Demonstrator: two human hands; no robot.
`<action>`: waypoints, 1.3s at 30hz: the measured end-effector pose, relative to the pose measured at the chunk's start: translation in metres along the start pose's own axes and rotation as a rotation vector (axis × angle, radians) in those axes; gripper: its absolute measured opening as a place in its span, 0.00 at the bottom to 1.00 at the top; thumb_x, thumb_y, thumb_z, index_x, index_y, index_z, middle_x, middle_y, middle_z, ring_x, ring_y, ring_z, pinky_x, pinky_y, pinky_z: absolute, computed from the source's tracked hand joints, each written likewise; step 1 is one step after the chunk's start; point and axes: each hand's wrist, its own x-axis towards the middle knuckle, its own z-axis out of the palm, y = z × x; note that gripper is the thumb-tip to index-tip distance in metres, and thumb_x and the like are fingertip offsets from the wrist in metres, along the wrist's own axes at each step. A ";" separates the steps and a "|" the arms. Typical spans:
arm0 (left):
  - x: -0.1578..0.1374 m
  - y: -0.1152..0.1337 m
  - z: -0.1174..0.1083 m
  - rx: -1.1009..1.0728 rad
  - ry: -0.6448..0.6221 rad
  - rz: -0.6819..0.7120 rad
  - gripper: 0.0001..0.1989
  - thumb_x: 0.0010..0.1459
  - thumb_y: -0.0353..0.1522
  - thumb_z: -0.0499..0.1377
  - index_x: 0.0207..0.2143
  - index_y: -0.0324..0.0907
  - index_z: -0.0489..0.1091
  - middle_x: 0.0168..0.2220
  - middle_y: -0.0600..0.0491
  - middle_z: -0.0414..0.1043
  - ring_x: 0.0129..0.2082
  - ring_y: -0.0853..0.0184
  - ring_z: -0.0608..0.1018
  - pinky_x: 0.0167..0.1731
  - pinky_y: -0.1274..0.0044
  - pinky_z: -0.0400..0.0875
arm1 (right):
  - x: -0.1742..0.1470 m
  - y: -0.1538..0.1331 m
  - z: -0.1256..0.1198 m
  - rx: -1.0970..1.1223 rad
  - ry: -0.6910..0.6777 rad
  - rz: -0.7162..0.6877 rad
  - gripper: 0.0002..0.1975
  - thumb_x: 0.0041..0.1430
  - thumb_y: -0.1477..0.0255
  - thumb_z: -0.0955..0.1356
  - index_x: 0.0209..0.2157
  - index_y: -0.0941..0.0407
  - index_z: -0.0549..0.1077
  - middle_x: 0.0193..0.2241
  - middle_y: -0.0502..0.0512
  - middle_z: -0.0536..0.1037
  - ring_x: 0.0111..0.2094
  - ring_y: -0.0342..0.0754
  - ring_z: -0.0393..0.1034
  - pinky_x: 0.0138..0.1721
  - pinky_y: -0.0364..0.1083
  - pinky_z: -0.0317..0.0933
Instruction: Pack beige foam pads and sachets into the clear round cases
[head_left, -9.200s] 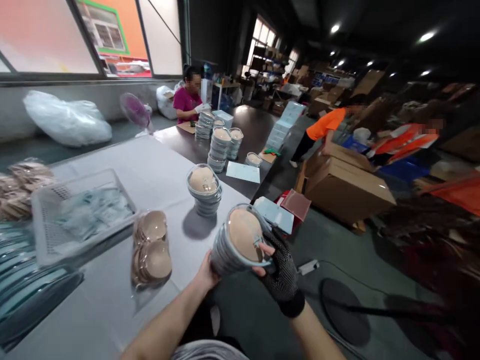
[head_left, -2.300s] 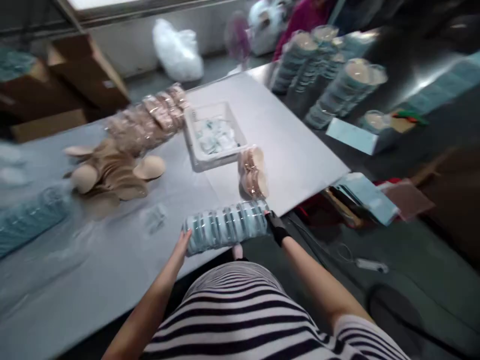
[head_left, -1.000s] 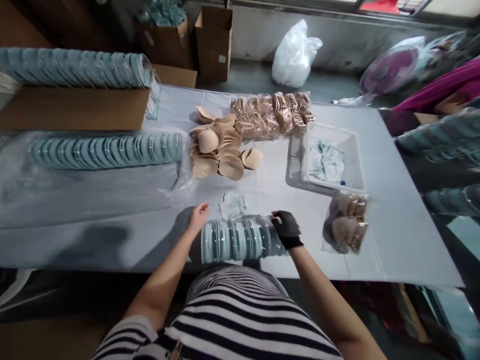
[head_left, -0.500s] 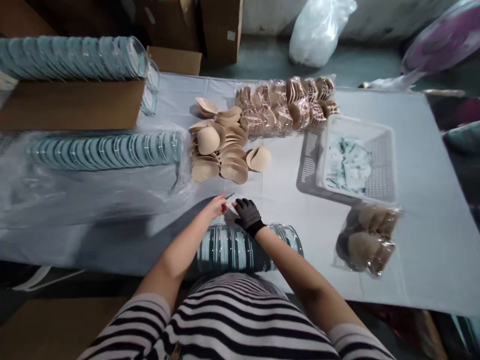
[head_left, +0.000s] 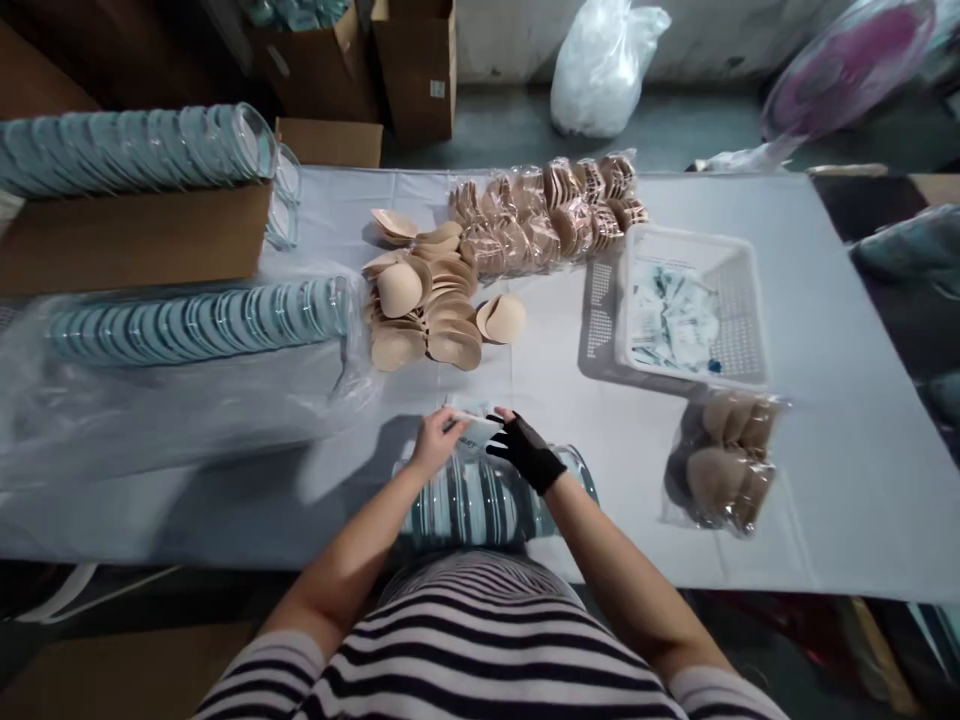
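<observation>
The small printed packet [head_left: 474, 434] is spanning the gap between the two hands, its upper edge running left to right, at the far side of the stack of round containers [head_left: 466, 508]. That stack is lying on its side along the near edge of the tabletop [head_left: 622, 490]. The left hand [head_left: 436, 440] is pinching the packet's left end in a narrow grip, while the gloved right hand [head_left: 527, 450] is extending its fingers at the right end (whether that grip is closing on it, I cannot tell). The beige cups [head_left: 454, 347] are lying farther off, slightly left.
</observation>
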 end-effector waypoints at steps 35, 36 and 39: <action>-0.026 0.068 0.028 -1.049 -0.479 -0.557 0.48 0.52 0.66 0.43 0.60 0.41 0.63 0.50 0.40 0.74 0.54 0.48 0.73 0.48 0.58 0.70 | -0.124 -0.085 -0.009 -1.211 0.156 -0.784 0.18 0.61 0.70 0.66 0.53 0.55 0.75 0.53 0.58 0.76 0.54 0.55 0.70 0.55 0.53 0.63; -0.038 0.067 0.038 -1.107 -0.437 -0.597 0.45 0.55 0.64 0.41 0.63 0.44 0.60 0.52 0.43 0.73 0.54 0.51 0.73 0.49 0.59 0.70 | -0.139 -0.060 -0.008 -1.258 0.106 -0.777 0.21 0.60 0.67 0.67 0.55 0.55 0.73 0.58 0.61 0.72 0.58 0.57 0.66 0.57 0.55 0.61; -0.066 0.067 0.057 -1.107 -0.414 -0.842 0.34 0.63 0.56 0.44 0.64 0.48 0.57 0.49 0.47 0.75 0.50 0.56 0.76 0.48 0.62 0.72 | -0.181 0.011 -0.010 -1.315 0.033 -0.661 0.39 0.53 0.58 0.72 0.63 0.59 0.63 0.66 0.69 0.58 0.64 0.64 0.55 0.60 0.58 0.59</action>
